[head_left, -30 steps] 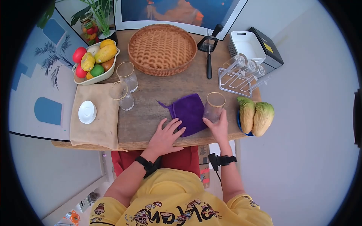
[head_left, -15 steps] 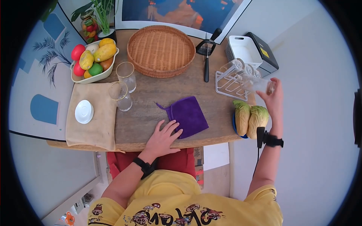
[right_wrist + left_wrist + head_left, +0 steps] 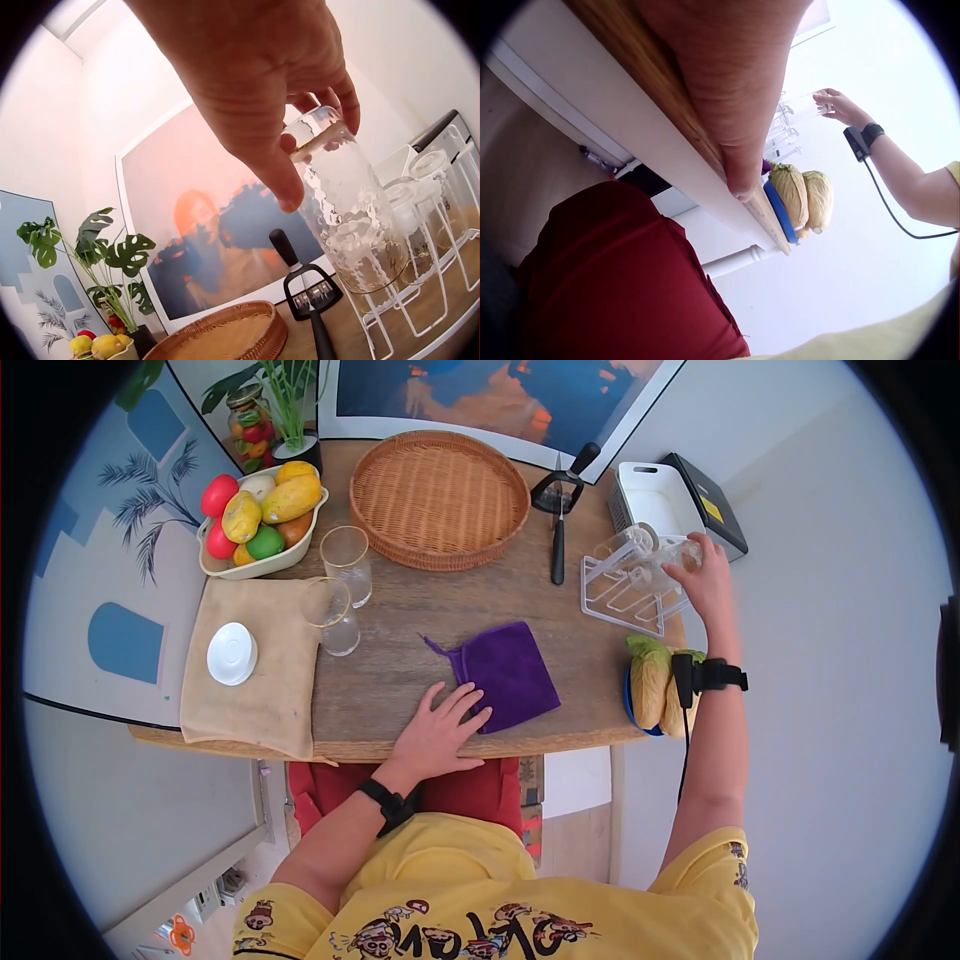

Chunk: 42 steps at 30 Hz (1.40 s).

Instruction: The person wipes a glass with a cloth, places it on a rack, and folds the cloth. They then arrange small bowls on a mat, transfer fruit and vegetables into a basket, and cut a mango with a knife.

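At the white wire rack (image 3: 625,622), my right hand (image 3: 708,588) grips a clear glass (image 3: 349,217) by its base end, its gold rim facing down in the right wrist view. Other glasses (image 3: 427,169) sit upside down on the rack beside it. My left hand (image 3: 437,733) lies with fingers spread on the lower left edge of a purple cloth pouch (image 3: 512,678). Two gold-rimmed glasses (image 3: 346,567) (image 3: 331,617) stand upright left of the pouch.
A round wicker tray (image 3: 440,500), a grater (image 3: 556,492) and a knife (image 3: 558,555) lie at the back. Fruit bowl (image 3: 262,568) and beige cloth with white saucers (image 3: 232,654) are left. Cabbages (image 3: 650,685) sit below the rack; a white basket (image 3: 658,500) stands behind it.
My right hand has lifted the glass from beside the pouch, carried it right and turned it over at the rack. My left hand has stayed on the pouch.
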{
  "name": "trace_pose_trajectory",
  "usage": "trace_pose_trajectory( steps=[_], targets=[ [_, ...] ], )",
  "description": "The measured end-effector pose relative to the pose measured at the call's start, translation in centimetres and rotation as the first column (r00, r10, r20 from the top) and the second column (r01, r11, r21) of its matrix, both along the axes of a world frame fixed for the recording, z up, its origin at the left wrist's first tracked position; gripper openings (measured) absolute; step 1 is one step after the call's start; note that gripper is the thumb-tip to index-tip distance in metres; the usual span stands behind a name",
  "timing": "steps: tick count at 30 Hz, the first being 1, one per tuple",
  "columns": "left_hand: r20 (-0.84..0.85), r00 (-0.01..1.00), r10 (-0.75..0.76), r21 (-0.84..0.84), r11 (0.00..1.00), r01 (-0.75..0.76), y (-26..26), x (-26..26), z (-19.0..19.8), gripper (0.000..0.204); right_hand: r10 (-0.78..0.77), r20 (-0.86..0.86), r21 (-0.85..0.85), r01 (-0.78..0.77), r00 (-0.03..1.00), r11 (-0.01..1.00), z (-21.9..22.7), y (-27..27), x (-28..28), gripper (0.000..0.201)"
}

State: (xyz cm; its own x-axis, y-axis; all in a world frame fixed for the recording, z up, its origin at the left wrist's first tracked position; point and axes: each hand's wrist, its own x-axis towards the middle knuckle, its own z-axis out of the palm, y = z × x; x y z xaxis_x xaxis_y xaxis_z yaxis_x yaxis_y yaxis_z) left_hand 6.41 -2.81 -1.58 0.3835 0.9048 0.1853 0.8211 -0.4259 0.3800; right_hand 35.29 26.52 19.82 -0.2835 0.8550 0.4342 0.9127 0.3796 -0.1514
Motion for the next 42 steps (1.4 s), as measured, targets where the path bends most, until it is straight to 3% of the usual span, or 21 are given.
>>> trace_pose_trajectory(
  steps=[3,10,15,20,22,23,25,26,27,28,30,31,33,38,40,42],
  targets=[
    [-0.013,1.0,0.001,0.005,1.0,-0.001,0.0,0.0,0.0,0.078,0.004,0.074,-0.01,-0.004,0.997,1.0,-1.9,1.4,0.0,0.07],
    [0.009,1.0,0.006,0.015,1.0,-0.006,0.0,0.0,0.1,0.077,0.035,0.036,-0.023,-0.034,0.999,0.999,-7.2,3.1,-0.4,0.086],
    [0.022,1.0,0.002,0.022,1.0,-0.002,0.1,-0.1,0.1,0.076,-0.051,0.024,-0.068,0.052,0.998,0.996,-8.5,2.7,-0.8,0.093],
    [0.02,0.999,0.042,0.025,0.999,-0.043,-0.2,-0.2,-0.4,0.075,0.107,0.025,0.003,-0.107,0.994,0.994,-10.9,4.6,2.0,0.092],
    [0.033,0.999,-0.001,0.047,0.999,0.0,-0.2,-0.1,-0.7,0.076,0.004,0.101,0.042,-0.008,0.995,0.999,-9.5,2.8,0.1,0.082],
    [0.027,0.999,0.027,0.038,0.999,-0.028,-0.2,-0.2,-0.8,0.076,0.033,0.095,0.033,-0.036,0.995,0.999,-8.8,1.8,-1.4,0.082],
    [0.015,1.0,-0.009,0.035,0.999,0.009,-0.2,-0.2,-0.8,0.074,0.088,-0.06,0.205,-0.074,0.994,0.976,-7.6,-1.4,-5.5,0.069],
    [0.013,1.0,0.0,0.031,1.0,-0.001,-0.2,-0.2,-0.8,0.074,0.121,-0.224,0.023,-0.119,0.967,0.993,-7.0,-3.9,-8.4,0.064],
    [0.015,1.0,-0.003,0.03,1.0,0.003,-0.2,-0.2,-0.7,0.075,0.114,-0.385,-0.151,-0.184,0.916,0.971,-7.0,-6.8,-11.6,0.058],
    [0.015,1.0,-0.01,0.03,0.999,0.01,-0.2,-0.2,-0.6,0.075,0.21,-0.434,-0.239,-0.337,0.876,0.911,-7.6,-9.2,-14.4,0.057],
    [0.011,1.0,-0.008,0.037,0.999,0.007,-0.2,-0.1,-1.1,0.075,0.375,-0.565,-0.359,-0.628,0.735,0.691,-9.7,-13.0,-19.2,0.056],
    [0.015,1.0,0.0,0.046,0.999,0.0,-0.2,-0.1,-1.2,0.075,0.372,-0.639,-0.427,-0.713,0.673,0.556,-11.5,-13.9,-21.0,0.061],
    [0.028,1.0,0.0,0.033,0.999,-0.001,-0.2,-0.1,-0.9,0.075,0.402,-0.61,-0.541,-0.73,0.682,0.417,-12.8,-15.6,-24.9,0.076],
    [0.141,0.99,0.026,0.05,0.998,-0.033,-0.5,-0.2,-2.0,0.073,0.292,-0.692,-0.574,-0.749,0.66,0.332,-15.8,-16.0,-30.9,0.087],
    [0.17,0.985,0.002,-0.046,0.999,0.006,-0.6,-0.2,-2.2,0.073,0.225,-0.717,-0.6,-0.748,0.66,0.284,-16.7,-16.3,-31.9,0.09],
    [0.205,0.978,0.031,-0.035,0.999,-0.024,-0.7,0.0,-3.0,0.071,0.194,-0.771,-0.559,-0.791,0.607,0.249,-17.8,-16.6,-32.5,0.089]
  ],
)
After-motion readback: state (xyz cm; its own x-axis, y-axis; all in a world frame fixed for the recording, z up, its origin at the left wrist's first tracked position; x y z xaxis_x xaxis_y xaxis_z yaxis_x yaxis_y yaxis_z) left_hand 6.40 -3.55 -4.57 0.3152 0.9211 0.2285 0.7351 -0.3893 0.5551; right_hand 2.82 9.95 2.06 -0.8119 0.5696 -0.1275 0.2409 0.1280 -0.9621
